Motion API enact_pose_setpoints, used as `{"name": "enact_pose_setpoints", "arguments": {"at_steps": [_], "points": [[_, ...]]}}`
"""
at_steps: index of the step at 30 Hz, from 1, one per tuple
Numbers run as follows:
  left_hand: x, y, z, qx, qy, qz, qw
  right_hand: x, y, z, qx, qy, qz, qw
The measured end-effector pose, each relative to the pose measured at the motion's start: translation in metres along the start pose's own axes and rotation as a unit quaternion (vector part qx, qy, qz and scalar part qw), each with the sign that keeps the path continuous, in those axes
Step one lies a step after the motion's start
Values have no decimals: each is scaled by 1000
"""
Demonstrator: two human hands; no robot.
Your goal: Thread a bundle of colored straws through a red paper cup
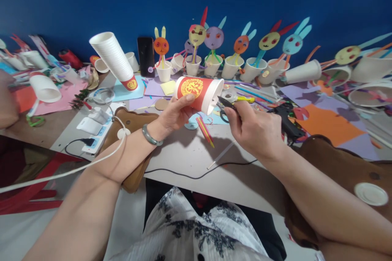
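My left hand [179,111] is wrapped round a red and white paper cup [191,91] with a gold emblem, holding it sideways above the table. The cup's mouth faces right. In my right hand [255,124] is a pair of dark scissors [226,102], fingers closed round the handles. The scissors' tips are at the cup's open rim; whether they cut into it I cannot tell. Beneath the cup, red and yellow pointed paper strips [205,131] lie on the table.
Rabbit-faced figures in paper cups [192,65] line the back wall. A tall cup stack [113,57] leans at left, beyond a power strip [99,132] with cables. A black glue gun [286,120] and orange paper [330,124] lie right. Another person's arm [7,100] shows far left.
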State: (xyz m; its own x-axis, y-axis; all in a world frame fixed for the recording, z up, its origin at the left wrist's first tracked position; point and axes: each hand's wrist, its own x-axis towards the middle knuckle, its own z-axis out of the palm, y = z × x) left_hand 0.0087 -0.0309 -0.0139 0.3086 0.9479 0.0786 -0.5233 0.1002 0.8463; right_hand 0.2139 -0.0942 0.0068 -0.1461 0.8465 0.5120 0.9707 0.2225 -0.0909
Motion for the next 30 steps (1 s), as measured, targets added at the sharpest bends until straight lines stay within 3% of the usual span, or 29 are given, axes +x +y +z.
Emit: {"name": "enact_pose_setpoints", "arguments": {"at_steps": [7, 17, 22, 30], "points": [[1, -1, -4, -15, -30, -11, 999, 2, 3, 4, 231, 88, 19, 969], [-2, 0, 2, 6, -64, -50, 997, 2, 2, 14, 287, 55, -3, 956], [-4, 0, 5, 2, -79, -52, 996, 0, 3, 16, 253, 30, 3, 967], [-7, -3, 6, 20, -97, -51, 994, -2, 9, 24, 114, 14, -63, 991]]}}
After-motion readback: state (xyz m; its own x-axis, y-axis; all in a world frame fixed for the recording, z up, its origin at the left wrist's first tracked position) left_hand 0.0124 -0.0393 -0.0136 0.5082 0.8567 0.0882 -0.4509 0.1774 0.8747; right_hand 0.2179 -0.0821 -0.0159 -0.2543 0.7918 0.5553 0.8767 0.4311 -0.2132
